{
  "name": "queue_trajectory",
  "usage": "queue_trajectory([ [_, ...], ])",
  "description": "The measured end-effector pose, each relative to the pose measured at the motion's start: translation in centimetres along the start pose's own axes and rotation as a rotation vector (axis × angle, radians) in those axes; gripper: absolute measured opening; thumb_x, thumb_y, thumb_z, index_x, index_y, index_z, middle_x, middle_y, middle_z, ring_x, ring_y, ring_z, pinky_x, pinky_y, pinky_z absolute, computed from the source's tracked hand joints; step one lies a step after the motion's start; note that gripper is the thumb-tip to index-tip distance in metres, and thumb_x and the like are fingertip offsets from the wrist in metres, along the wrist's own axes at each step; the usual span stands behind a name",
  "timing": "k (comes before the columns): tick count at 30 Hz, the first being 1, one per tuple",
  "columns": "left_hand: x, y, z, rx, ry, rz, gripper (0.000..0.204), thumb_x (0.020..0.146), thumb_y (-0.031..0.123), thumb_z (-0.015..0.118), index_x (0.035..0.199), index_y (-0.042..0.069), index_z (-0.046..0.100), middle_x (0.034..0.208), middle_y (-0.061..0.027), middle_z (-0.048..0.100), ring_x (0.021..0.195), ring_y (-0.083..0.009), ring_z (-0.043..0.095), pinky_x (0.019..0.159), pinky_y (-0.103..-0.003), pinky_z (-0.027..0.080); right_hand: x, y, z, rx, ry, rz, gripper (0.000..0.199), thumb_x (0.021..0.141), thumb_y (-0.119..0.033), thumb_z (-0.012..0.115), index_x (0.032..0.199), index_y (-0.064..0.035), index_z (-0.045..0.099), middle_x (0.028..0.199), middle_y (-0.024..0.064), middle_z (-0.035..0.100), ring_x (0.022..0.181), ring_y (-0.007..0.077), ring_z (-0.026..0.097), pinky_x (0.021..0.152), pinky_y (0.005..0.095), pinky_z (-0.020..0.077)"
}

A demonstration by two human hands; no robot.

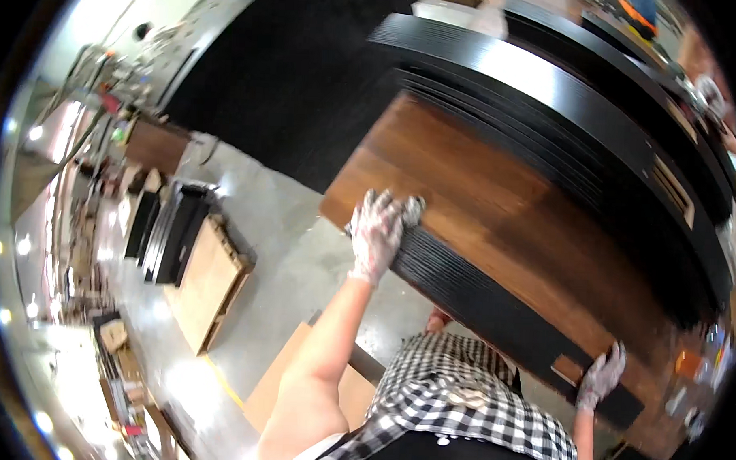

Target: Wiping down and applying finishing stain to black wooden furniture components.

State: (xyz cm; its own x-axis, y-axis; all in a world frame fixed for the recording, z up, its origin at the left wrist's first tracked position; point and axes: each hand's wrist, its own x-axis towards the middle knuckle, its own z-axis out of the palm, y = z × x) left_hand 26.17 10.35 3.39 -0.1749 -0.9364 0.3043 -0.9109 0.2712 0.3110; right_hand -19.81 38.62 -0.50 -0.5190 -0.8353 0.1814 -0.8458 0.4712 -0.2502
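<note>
A long black panel (pixel 487 295) with fine ribs lies along the near edge of a brown wood-grain tabletop (pixel 467 169). Toward its right end is a small rectangular opening (pixel 567 368) with brown showing through. My left hand (pixel 374 234), in a smudged thin whitish glove, is closed round the panel's left end. Beside its thumb is a crumpled grey patch; whether glove or rag I cannot tell. My right hand (pixel 602 376), gloved alike, lies across the panel just right of the opening, its fingers over the far edge.
Long black slats (pixel 551 82) are stacked on the far side of the tabletop. A black mat-like surface (pixel 284 73) lies beyond its left end. Left of me, a wooden pallet (pixel 208 281) stands on grey floor beside black panels (pixel 173 231). A brown sheet (pixel 278 381) lies near my left arm.
</note>
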Motion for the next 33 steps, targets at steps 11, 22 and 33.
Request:
queue_trajectory([
  [11, -7.8, 10.8, 5.1, -0.165, -0.064, 0.3, 0.048, 0.077, 0.013, 0.056, 0.125, 0.009, 0.053, 0.138, -0.0128, 0.049, 0.12, -0.0306, 0.051, 0.098, -0.045, 0.04, 0.3, -0.1, -0.2, -0.177, 0.162, -0.195, 0.027, 0.092, -0.021, 0.052, 0.113, -0.0065, 0.06, 0.118, 0.0165, 0.058, 0.108, 0.0352, 0.056, 0.092, 0.0452, 0.0453],
  [22, -4.6, 6.7, 3.4, -0.063, -0.069, 0.189, 0.05, 0.073, 0.012, 0.059, 0.122, 0.006, 0.055, 0.135, -0.0126, 0.05, 0.122, -0.0318, 0.049, 0.098, -0.049, 0.04, -0.6, 6.9, 4.3, -0.206, 0.036, -0.12, 0.036, 0.098, -0.019, 0.044, 0.129, 0.0001, 0.049, 0.134, 0.018, 0.049, 0.126, 0.0334, 0.043, 0.106, 0.0417, 0.0344],
  [33, -9.6, 24.1, 5.4, -0.571, -0.576, 0.525, 0.045, 0.074, 0.014, 0.06, 0.118, 0.008, 0.059, 0.111, -0.011, 0.064, 0.099, -0.0285, 0.061, 0.078, -0.036, 0.051, -1.7, 1.2, 2.1, 0.198, 0.175, -0.132, 0.036, 0.095, -0.013, 0.047, 0.128, -0.0017, 0.051, 0.131, 0.0163, 0.051, 0.125, 0.0309, 0.045, 0.107, 0.0395, 0.0328],
])
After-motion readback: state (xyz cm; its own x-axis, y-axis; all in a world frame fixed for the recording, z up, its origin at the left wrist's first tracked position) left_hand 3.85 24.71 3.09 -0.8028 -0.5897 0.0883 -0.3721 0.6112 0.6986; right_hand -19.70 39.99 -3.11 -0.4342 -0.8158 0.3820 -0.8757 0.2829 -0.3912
